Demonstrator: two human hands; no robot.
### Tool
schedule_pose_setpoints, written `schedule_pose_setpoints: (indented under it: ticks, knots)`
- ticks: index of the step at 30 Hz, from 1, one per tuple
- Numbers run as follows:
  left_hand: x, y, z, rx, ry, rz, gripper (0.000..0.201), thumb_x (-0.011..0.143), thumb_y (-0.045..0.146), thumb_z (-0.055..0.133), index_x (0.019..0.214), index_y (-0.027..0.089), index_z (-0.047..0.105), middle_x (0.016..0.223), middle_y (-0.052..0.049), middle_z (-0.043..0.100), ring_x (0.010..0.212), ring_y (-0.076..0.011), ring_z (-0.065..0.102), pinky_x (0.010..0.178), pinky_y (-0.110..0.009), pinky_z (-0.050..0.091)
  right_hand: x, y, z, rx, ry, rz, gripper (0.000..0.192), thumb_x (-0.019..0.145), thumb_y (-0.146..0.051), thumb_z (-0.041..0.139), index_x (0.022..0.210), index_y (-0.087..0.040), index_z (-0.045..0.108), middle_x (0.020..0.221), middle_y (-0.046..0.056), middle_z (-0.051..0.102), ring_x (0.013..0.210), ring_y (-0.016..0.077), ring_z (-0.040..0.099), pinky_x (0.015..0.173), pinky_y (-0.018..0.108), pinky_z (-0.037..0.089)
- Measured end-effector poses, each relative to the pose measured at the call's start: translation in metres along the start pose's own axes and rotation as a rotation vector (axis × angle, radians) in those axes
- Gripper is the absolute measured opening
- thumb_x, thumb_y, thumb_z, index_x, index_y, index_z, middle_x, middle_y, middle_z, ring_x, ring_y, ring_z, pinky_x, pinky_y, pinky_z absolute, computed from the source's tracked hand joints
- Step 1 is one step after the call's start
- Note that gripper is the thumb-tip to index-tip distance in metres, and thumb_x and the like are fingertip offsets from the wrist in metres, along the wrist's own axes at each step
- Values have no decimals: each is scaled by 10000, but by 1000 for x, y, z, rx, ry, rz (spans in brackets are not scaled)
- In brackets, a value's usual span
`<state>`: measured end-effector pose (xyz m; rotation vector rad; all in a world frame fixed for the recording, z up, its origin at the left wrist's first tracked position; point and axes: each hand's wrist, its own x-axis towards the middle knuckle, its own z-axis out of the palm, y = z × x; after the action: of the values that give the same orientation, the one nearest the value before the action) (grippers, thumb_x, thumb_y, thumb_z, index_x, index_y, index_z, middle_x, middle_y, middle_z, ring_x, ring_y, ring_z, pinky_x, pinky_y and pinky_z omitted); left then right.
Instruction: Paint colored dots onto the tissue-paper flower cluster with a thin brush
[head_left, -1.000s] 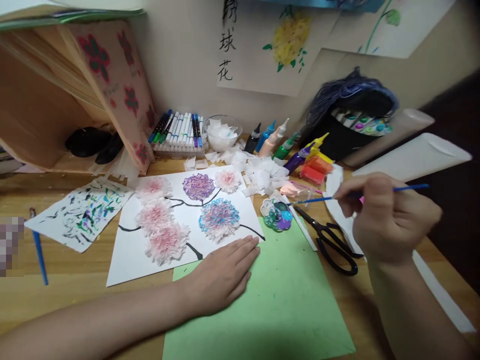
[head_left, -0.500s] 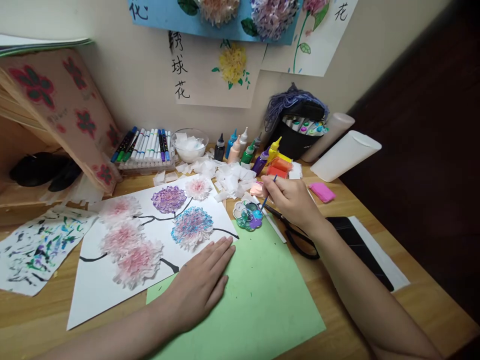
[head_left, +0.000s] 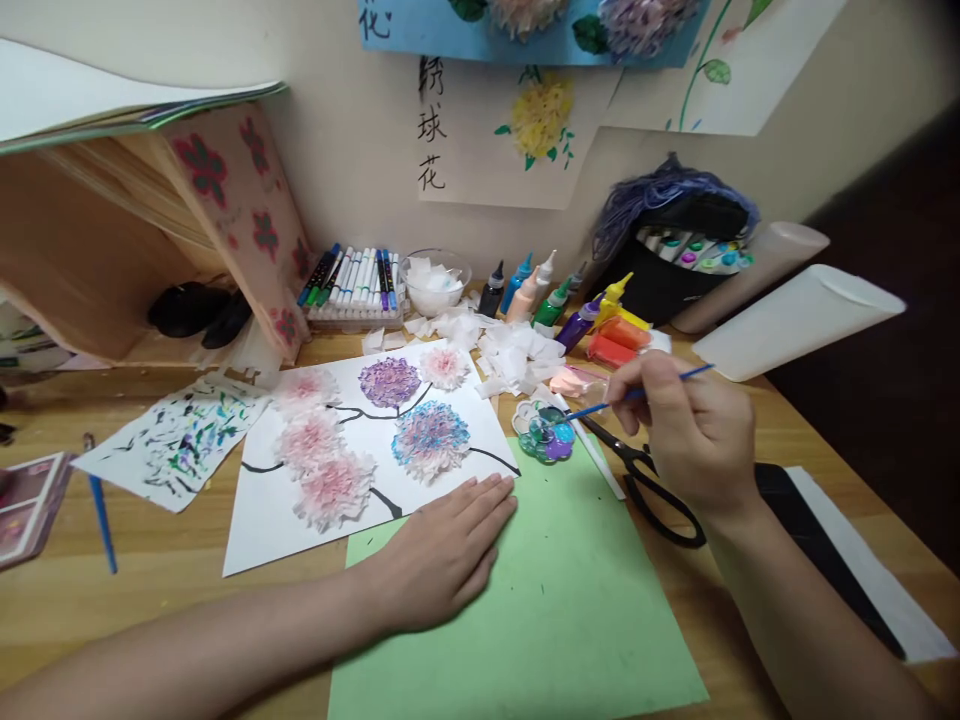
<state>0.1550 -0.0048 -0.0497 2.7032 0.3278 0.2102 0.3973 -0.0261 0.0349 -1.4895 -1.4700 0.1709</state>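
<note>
Between the fingers of my right hand (head_left: 686, 430) is a thin blue paintbrush (head_left: 592, 410). Its tip is at the flower-shaped paint palette (head_left: 544, 432), whose wells hold green, blue and purple paint. My left hand (head_left: 450, 545) lies flat, fingers stretched, on the green paper (head_left: 517, 630) and the edge of the white sheet (head_left: 259, 530). Raised tissue-paper flowers sit on that sheet: a purple one (head_left: 388, 382), one tipped with blue (head_left: 431, 440), and several pink and white ones (head_left: 334, 490). Black painted branches run between them.
Black-handled scissors (head_left: 660, 500) lie under my right hand. Paint bottles (head_left: 555, 303), tissue scraps (head_left: 517, 355), a glass bowl (head_left: 435, 285) and markers (head_left: 356, 285) line the wall. A paint-smeared paper (head_left: 180, 440) and another blue brush (head_left: 103, 520) lie left.
The view has swung to the left, showing more of the desk there. The brush in my right hand has tilted from steep to nearly level, its tip still at the palette. My left hand stays flat.
</note>
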Motion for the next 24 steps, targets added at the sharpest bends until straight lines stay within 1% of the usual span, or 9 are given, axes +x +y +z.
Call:
schedule_pose_setpoints:
  ticks: [2, 4, 6, 10, 18, 21, 24]
  knots:
    - [0, 0, 1, -38, 3, 18, 466, 983, 199, 373, 1424, 51, 397, 1523, -181, 382, 1409, -263, 372, 1165, -413, 329, -10, -7, 8, 153, -60, -1, 333, 983, -348, 408, 758, -212, 611, 560, -23, 568, 489, 104, 538, 471, 238, 413]
    - [0, -1, 2, -62, 9, 12, 475, 979, 224, 391, 1416, 40, 409, 1517, -188, 390, 1407, -270, 375, 1167, -408, 323, -20, -12, 19, 221, -161, -37, 292, 985, -317, 397, 823, -210, 614, 645, -4, 619, 553, 118, 590, 505, 240, 466]
    - [0, -2, 3, -74, 15, -2, 480, 975, 241, 406, 1406, 30, 423, 1507, -195, 404, 1398, -283, 388, 1164, -408, 327, -27, -14, 28, 210, -238, -93, 283, 987, -283, 385, 844, -208, 617, 709, 9, 643, 615, 120, 617, 560, 240, 499]
    - [1, -3, 4, -97, 28, -3, 463, 973, 235, 415, 1390, 35, 442, 1501, -199, 413, 1383, -286, 413, 1154, -410, 341, -34, -12, 38, 166, -308, -148, 286, 988, -258, 370, 864, -210, 623, 769, 17, 655, 669, 120, 633, 615, 238, 510]
    - [1, -3, 4, -97, 25, 7, 457, 983, 243, 382, 1389, 40, 437, 1496, -200, 418, 1377, -275, 420, 1154, -401, 338, -33, -8, 40, 137, -294, -151, 276, 984, -237, 379, 872, -220, 631, 780, 15, 655, 680, 122, 627, 634, 239, 514]
    - [1, -4, 5, -100, 24, 11, 467, 984, 234, 378, 1392, 15, 432, 1497, -205, 414, 1378, -284, 417, 1157, -400, 332, -33, -6, 40, 152, -269, -152, 271, 981, -231, 383, 893, -222, 639, 801, 21, 665, 731, 136, 646, 665, 252, 520]
    - [1, -4, 5, -110, 27, 9, 460, 982, 226, 387, 1391, 21, 433, 1493, -205, 420, 1387, -280, 405, 1156, -400, 335, -34, -6, 40, 146, -267, -148, 259, 977, -239, 393, 894, -221, 638, 807, 28, 670, 770, 155, 657, 684, 272, 522]
